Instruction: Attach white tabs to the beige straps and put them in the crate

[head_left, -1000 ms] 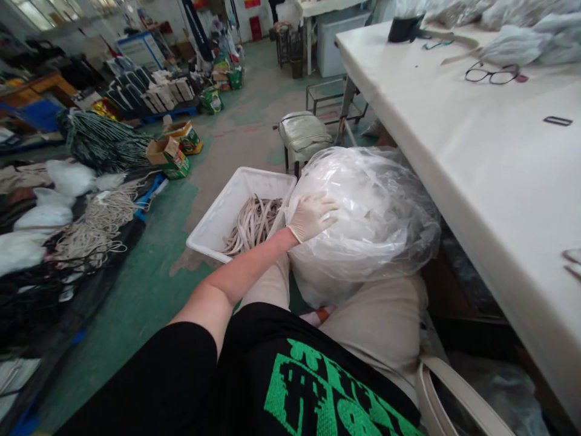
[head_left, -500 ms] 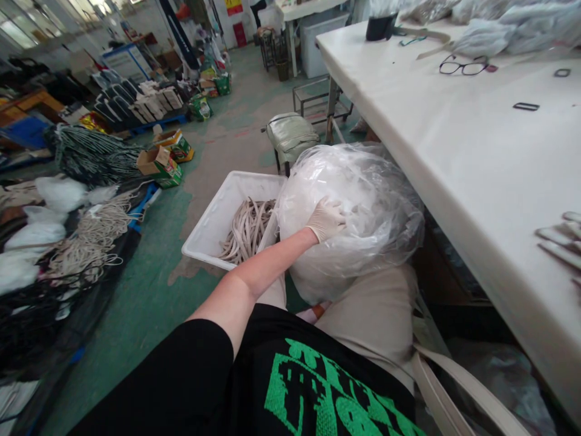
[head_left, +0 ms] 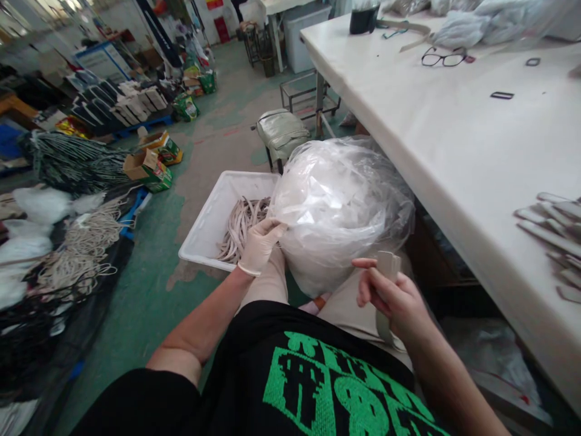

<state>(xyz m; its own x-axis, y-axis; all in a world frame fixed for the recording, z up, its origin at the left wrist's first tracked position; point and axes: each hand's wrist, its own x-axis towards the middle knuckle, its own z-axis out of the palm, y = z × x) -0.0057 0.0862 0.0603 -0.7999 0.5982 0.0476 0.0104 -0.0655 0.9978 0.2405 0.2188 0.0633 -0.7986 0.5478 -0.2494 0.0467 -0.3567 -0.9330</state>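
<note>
My left hand (head_left: 261, 245), in a pale glove, is closed in a pinch at the left edge of a large, bulging clear plastic bag (head_left: 340, 206). Clear plastic lies at its fingertips; I cannot tell whether this is the large bag's edge or a separate piece. Bare and to the right, my right hand (head_left: 393, 297) grips a flat beige strap (head_left: 387, 265). One end of the strap sticks up above the fingers, and the rest hangs towards my lap. Left of the bag, a white plastic bin (head_left: 204, 227) contains a heap of beige straps (head_left: 240, 230).
A white table (head_left: 408, 109) runs along my right, with glasses (head_left: 443, 57), a dark buckle (head_left: 502, 95) and a stack of beige straps (head_left: 554, 224). Beyond the bag stands a padded stool (head_left: 281, 130). Cord bundles (head_left: 79, 242) and open cartons (head_left: 149, 169) lie at left.
My left hand has drawn back from the top of the plastic bag to its left edge and pinched. My right hand has come into view holding the strap. The view has shifted slightly right.
</note>
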